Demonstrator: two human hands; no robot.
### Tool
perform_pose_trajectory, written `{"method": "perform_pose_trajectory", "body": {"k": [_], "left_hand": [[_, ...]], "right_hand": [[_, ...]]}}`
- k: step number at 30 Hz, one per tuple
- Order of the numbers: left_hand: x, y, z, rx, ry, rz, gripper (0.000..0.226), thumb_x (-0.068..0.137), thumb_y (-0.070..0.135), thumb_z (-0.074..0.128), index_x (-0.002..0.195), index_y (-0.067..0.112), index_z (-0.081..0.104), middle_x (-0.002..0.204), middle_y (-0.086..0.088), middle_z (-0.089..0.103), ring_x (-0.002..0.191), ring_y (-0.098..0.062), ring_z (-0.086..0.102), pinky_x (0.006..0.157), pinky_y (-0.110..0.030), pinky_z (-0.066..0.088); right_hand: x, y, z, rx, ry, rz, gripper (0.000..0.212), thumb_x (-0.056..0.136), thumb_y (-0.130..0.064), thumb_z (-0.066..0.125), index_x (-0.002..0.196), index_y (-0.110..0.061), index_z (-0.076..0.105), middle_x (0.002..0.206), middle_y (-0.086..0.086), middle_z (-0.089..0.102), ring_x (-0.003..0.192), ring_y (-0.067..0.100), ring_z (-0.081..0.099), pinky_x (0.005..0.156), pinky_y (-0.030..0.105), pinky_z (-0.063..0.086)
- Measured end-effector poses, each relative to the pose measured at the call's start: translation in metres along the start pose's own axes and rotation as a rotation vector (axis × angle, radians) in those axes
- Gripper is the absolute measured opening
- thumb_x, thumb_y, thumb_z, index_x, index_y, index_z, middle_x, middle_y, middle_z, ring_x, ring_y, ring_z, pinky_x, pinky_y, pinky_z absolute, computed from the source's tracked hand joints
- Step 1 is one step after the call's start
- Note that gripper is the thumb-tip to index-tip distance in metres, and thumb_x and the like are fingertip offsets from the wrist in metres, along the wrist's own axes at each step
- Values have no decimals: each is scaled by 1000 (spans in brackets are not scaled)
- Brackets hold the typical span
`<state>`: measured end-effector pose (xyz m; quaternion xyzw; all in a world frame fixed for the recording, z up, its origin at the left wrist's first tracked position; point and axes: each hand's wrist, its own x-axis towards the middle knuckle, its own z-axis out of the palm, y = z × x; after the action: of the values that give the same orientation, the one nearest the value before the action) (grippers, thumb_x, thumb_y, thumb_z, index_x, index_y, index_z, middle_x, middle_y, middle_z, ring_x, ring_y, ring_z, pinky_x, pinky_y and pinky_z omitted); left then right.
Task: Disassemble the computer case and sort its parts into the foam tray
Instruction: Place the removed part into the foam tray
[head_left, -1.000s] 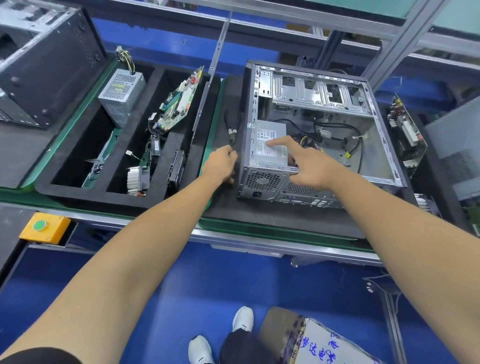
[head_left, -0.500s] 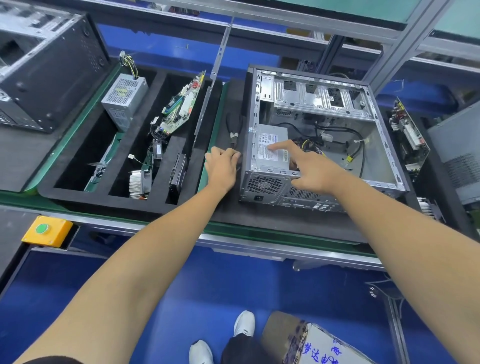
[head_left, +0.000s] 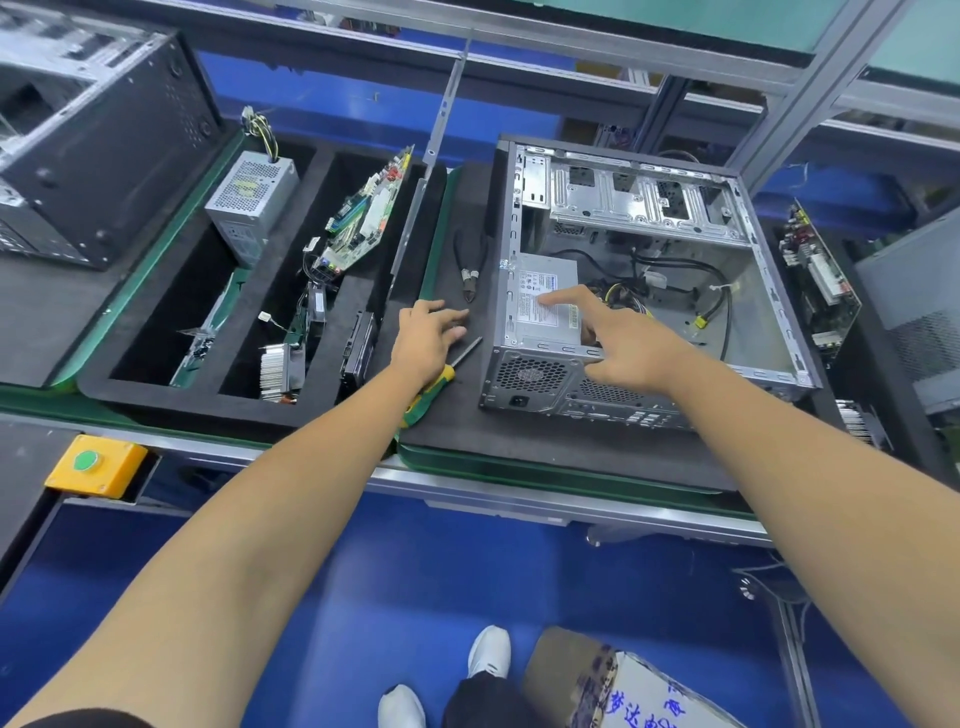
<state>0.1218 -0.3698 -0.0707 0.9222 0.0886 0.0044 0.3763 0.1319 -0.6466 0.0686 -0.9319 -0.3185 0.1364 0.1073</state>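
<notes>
Centrally on the table (head_left: 545, 467), on a dark mat, an open computer case (head_left: 639, 291) lies on its side, a bare steel shell with thin stamped edges that look stiff and probably sharp, best gripped by its outer frame. To its left sits the black foam tray (head_left: 156, 400), soft-walled, already holding a power unit, a circuit board and a finned heatsink in its compartments. Inside the case's near left corner a grey power supply (head_left: 545, 306) remains: a rigid metal box, likely the heaviest part left, with stiff cables trailing behind it, so it seems best lifted by its flat sides once freed. The right hand (head_left: 623, 348) rests on its label, index finger extended, fingers uncurled and gripping nothing. The left hand (head_left: 428, 338) hovers loosely spread over a screwdriver (head_left: 441, 374) with a yellow-green handle, holding nothing. Just beyond lie small cutters (head_left: 470, 270).
</notes>
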Motion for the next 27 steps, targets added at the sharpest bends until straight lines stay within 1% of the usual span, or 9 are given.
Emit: {"method": "perform_pose_trajectory", "body": {"k": [4, 7, 10, 13, 15, 18, 20, 23, 27], "left_hand": [[2, 8, -16, -158, 48, 0, 35, 109, 19, 47, 137, 9, 64, 137, -16, 60, 132, -30, 50, 110, -39, 41], [2, 18, -29, -273, 80, -74, 40, 111, 28, 39, 133, 4, 62, 128, -17, 60, 111, -20, 54, 92, -26, 47], [3, 33, -43, -289, 191, -61, 45, 111, 38, 37, 109, 1, 63, 104, -12, 60, 103, -26, 53, 95, -43, 45], [-1, 65, -58, -236, 329, 131, 37, 107, 46, 39, 88, 19, 57, 90, 4, 55, 94, -19, 46, 85, -39, 42], [1, 95, -61, -77, 382, 301, 25, 104, 45, 45, 100, 25, 58, 103, 5, 54, 101, -15, 42, 82, -28, 37], [18, 140, -49, 148, 224, 505, 24, 100, 28, 53, 119, 17, 62, 123, -3, 53, 115, -21, 46, 91, -32, 43], [24, 164, -36, 198, 69, 491, 30, 101, 22, 50, 127, 12, 60, 132, -8, 52, 123, -25, 46, 102, -36, 40], [26, 182, -12, 369, -8, 461, 36, 105, 24, 42, 136, 7, 53, 144, -11, 46, 135, -29, 40, 112, -37, 28], [23, 185, 1, 540, -90, 321, 49, 111, 40, 21, 155, 22, 34, 170, -7, 12, 158, -26, -4, 127, -50, 0]], "right_hand": [[-1, -1, -1, -3, 5, -1, 95, 78, -8, 63, 146, -56, 17, 57, 2, 26, 45, 15, 31, 45, 31, 26], [-2, -3, -2, -3, 8, 3, 94, 78, -8, 63, 146, -56, 18, 57, 2, 28, 46, 16, 34, 46, 32, 29], [-2, -4, -2, -2, 3, 6, 94, 78, -8, 63, 145, -56, 18, 56, 2, 28, 47, 17, 35, 47, 35, 30], [-1, -4, -2, 0, -3, 14, 96, 76, -8, 61, 144, -59, 18, 57, 3, 29, 46, 19, 37, 46, 37, 31], [0, -3, -1, 4, -1, 29, 97, 74, -10, 62, 144, -59, 16, 57, 3, 32, 46, 20, 39, 45, 37, 32], [1, -1, 2, 17, -2, 67, 99, 71, -21, 62, 147, -49, 6, 61, 9, 48, 47, 25, 49, 44, 42, 38], [2, 0, 3, 8, -17, 99, 94, 69, -29, 62, 144, -40, 6, 75, 13, 60, 55, 30, 59, 50, 46, 49], [1, 2, 5, -17, -7, 145, 77, 69, -33, 64, 127, -28, 13, 74, 10, 55, 57, 29, 58, 54, 49, 53], [4, 5, 8, -30, -3, 176, 75, 68, -41, 65, 122, -25, 15, 72, 4, 50, 56, 23, 52, 48, 39, 41]]}}
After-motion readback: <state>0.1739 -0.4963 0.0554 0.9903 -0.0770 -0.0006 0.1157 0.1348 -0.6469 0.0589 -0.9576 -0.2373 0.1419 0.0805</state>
